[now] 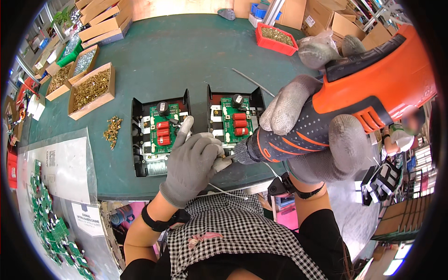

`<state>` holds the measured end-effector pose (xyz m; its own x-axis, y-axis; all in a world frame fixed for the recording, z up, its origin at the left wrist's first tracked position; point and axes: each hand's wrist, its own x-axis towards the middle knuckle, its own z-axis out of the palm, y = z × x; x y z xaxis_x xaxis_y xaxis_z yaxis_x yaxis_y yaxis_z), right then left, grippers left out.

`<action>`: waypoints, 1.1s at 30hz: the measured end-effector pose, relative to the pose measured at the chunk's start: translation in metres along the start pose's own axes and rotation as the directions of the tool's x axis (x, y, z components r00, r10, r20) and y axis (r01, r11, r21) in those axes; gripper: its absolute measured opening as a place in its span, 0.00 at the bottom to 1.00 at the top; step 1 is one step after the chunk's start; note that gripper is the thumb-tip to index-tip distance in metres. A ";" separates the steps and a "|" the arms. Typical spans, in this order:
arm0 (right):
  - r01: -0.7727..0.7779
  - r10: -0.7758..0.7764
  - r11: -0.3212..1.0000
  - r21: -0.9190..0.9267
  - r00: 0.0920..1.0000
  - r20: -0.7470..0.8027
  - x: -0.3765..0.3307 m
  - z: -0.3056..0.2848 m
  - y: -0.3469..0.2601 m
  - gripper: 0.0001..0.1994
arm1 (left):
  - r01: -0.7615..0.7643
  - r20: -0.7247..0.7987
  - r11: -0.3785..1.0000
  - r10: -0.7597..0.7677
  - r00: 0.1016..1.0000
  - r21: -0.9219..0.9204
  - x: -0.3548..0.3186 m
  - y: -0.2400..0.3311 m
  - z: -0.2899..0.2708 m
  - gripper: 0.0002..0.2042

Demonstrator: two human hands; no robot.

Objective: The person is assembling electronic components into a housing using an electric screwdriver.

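My right hand [322, 126], in a grey-white glove, is wrapped round an orange and black power drill [303, 133]. The drill's nose points left, toward my left hand [193, 158]. That gloved hand has its thumb and fingers pinched together right at the drill's tip; what they hold is too small to make out. Its index finger reaches over the left black metal housing [137, 151]. Inside lies a green circuit board [164, 116] with red components and a black cylinder. A similar right housing [211, 100] holds another green board [228, 122], partly hidden behind the drill and my hands.
Loose brass-coloured pieces [112, 131] lie left of the housings. Cardboard trays of small metal parts [93, 88] stand farther left; a red bin [276, 39] is at the back. A thin metal rod [253, 81] lies behind the right housing. Several boards [56, 228] lie lower left.
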<state>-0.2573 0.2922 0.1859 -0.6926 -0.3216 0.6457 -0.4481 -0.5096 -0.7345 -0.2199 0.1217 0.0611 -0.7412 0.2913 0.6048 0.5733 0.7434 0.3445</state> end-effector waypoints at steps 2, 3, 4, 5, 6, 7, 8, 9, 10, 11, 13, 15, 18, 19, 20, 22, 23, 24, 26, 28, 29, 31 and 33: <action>-0.009 0.008 0.999 -0.033 1.000 -0.018 0.000 0.002 0.002 0.29 | 0.004 -0.007 1.000 -0.004 1.000 0.003 0.000 0.001 -0.002 0.13; -0.014 0.012 0.999 -0.051 1.000 -0.029 0.000 0.003 0.003 0.29 | 0.010 0.001 1.000 -0.010 1.000 -0.014 0.000 0.002 -0.003 0.13; -0.019 0.016 0.997 -0.068 0.999 -0.039 0.000 0.004 0.004 0.29 | 0.016 0.009 0.999 -0.016 1.000 -0.031 -0.001 0.002 -0.004 0.14; -0.023 0.019 0.996 -0.086 0.999 -0.049 0.000 0.004 0.004 0.28 | 0.017 0.009 0.999 -0.017 1.000 -0.030 -0.001 0.003 -0.005 0.14; -0.028 0.022 0.994 -0.104 0.998 -0.059 0.000 0.005 0.005 0.28 | 0.025 0.019 0.999 -0.025 1.000 -0.026 -0.001 0.003 -0.005 0.14; -0.033 0.024 0.992 -0.121 0.997 -0.069 0.000 0.005 0.005 0.28 | 0.034 0.028 0.999 -0.033 0.999 -0.023 -0.002 0.004 -0.006 0.13; -0.032 0.023 0.992 -0.123 0.997 -0.071 -0.002 0.003 0.006 0.28 | 0.032 0.029 0.999 -0.031 0.999 -0.024 -0.001 0.004 -0.006 0.13; -0.059 0.054 0.995 -0.080 0.997 -0.060 -0.006 0.000 0.007 0.28 | 0.042 0.041 0.999 -0.041 0.998 -0.019 -0.001 0.004 -0.007 0.13; -0.087 0.085 0.996 -0.037 0.995 -0.049 -0.009 -0.002 0.008 0.29 | 0.051 0.054 0.999 -0.050 0.997 -0.015 0.000 0.004 -0.007 0.13; -0.087 0.085 0.996 -0.036 0.995 -0.049 -0.009 -0.002 0.008 0.29 | 0.052 0.055 0.999 -0.051 0.997 -0.014 0.000 0.004 -0.007 0.13; -0.076 0.074 0.997 -0.031 0.995 -0.067 -0.010 -0.002 0.009 0.27 | 0.037 0.025 0.999 -0.037 0.999 0.024 0.000 0.003 -0.006 0.13; -0.065 0.063 0.997 -0.028 0.994 -0.087 -0.011 0.000 0.008 0.25 | 0.042 0.030 0.999 -0.043 0.999 0.025 0.000 0.002 -0.007 0.13; -0.048 0.045 0.999 -0.022 0.993 -0.113 -0.010 0.004 0.006 0.23 | 0.050 0.028 0.998 -0.051 0.998 0.035 0.000 0.002 -0.007 0.13; -0.043 0.040 0.999 -0.019 0.992 -0.120 -0.009 0.005 0.005 0.22 | 0.052 0.022 0.998 -0.053 0.998 0.041 -0.001 0.002 -0.007 0.13; -0.036 0.034 0.999 -0.017 0.991 -0.129 -0.009 0.006 0.005 0.22 | 0.051 0.023 0.998 -0.052 0.998 0.041 -0.001 0.002 -0.007 0.13; -0.024 0.022 1.000 -0.014 0.989 -0.145 -0.008 0.009 0.004 0.20 | 0.058 0.013 0.998 -0.058 0.998 0.031 -0.001 0.002 -0.006 0.13; -0.020 0.019 1.000 -0.010 0.988 -0.152 -0.008 0.010 0.005 0.19 | 0.061 0.015 0.998 -0.061 0.998 0.033 -0.002 0.002 -0.005 0.13; -0.016 0.015 1.000 -0.005 0.987 -0.158 -0.007 0.011 0.005 0.18 | 0.059 0.009 0.997 -0.060 0.998 0.045 -0.003 0.001 -0.004 0.13; -0.005 0.004 1.000 -0.002 0.984 -0.175 -0.007 0.014 0.005 0.17 | 0.054 0.005 0.997 -0.054 0.999 0.056 -0.003 0.001 -0.004 0.13; 0.012 -0.012 1.000 -0.005 0.980 -0.197 -0.006 0.015 0.003 0.15 | 0.066 -0.030 0.988 -0.063 0.998 0.139 -0.002 0.002 -0.006 0.13; 0.013 -0.013 1.000 -0.006 0.980 -0.201 -0.006 0.015 0.004 0.15 | 0.063 -0.026 0.988 -0.060 0.998 0.138 -0.003 0.001 -0.006 0.13; -0.027 0.012 0.998 -0.053 0.967 -0.255 -0.005 0.015 0.007 0.09 | 0.089 0.052 0.991 -0.094 0.994 0.097 -0.005 0.001 -0.004 0.13; -0.053 0.034 0.997 -0.059 0.960 -0.277 -0.003 0.015 0.019 0.08 | 0.122 0.047 0.988 -0.126 0.991 0.091 -0.002 -0.001 -0.013 0.13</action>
<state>-0.2547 0.2716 0.1733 -0.8372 -0.1050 0.5367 -0.4435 -0.4439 -0.7786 -0.2143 0.1129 0.0686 -0.8233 0.2229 0.5220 0.4444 0.8252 0.3485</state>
